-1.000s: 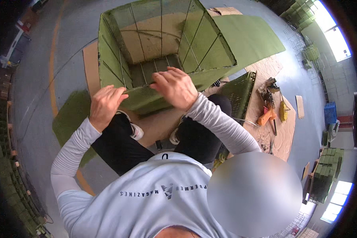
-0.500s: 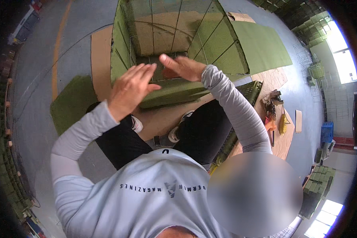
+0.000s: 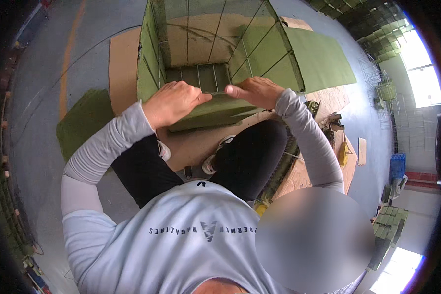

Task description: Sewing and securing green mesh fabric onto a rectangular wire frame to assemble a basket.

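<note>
Before me stands a box-shaped frame of wire covered in green mesh (image 3: 208,115), with its open side facing up. Both of my hands are at its near top edge. My left hand (image 3: 174,104) is bent over the left part of that edge, its thumb stretched to the right. Over the right part my right hand (image 3: 255,92) is closed the same way, its thumb toward the left. A short gap of rim lies between the two thumbs. Fingertips on the inner side are partly hidden. Through the box, its dark wire grid and brown floor show.
Cardboard (image 3: 125,73) lies under the box. Green sheets lie at the left (image 3: 85,125) and right (image 3: 323,56). A yellow-handled tool (image 3: 343,153) rests on a board (image 3: 306,171) beside my right leg. Farther right stands a blue crate (image 3: 398,165); stacked green pieces (image 3: 389,223) are below it.
My hands were raised above the near edge with fingers apart. They have come down onto the rim and moved apart, the right hand shifting right. The view has tilted slightly.
</note>
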Available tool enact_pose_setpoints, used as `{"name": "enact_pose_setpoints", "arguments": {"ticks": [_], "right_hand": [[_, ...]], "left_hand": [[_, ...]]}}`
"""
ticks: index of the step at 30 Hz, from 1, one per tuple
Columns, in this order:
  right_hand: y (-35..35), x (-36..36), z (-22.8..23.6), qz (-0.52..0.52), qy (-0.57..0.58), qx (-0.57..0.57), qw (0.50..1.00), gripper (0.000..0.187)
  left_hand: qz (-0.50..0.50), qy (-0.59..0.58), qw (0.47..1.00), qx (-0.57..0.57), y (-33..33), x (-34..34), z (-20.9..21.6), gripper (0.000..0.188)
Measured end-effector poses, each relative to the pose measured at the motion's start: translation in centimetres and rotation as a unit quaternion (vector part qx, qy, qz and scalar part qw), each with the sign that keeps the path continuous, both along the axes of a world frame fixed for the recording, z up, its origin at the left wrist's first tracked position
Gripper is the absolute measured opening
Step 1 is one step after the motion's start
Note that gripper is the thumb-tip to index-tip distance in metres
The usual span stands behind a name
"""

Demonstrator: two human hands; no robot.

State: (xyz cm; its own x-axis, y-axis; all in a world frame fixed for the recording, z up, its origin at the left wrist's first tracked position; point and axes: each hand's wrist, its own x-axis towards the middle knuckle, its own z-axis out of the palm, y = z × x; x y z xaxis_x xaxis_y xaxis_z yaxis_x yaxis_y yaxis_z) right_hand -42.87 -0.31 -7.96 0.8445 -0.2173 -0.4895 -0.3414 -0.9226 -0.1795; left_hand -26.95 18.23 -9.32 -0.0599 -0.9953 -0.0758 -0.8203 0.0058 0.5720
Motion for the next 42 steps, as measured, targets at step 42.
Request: {"name": "enact_pose_setpoints", "arguments": {"ticks": [42], "right_hand": [[-5.0, -3.2, -6.7, 0.11, -0.268, -0.004, 0.957, 0.034]], "left_hand": [[0.096, -0.065, 0.943, -0.312, -4.1, -7.1, -5.2, 0.025]]}}
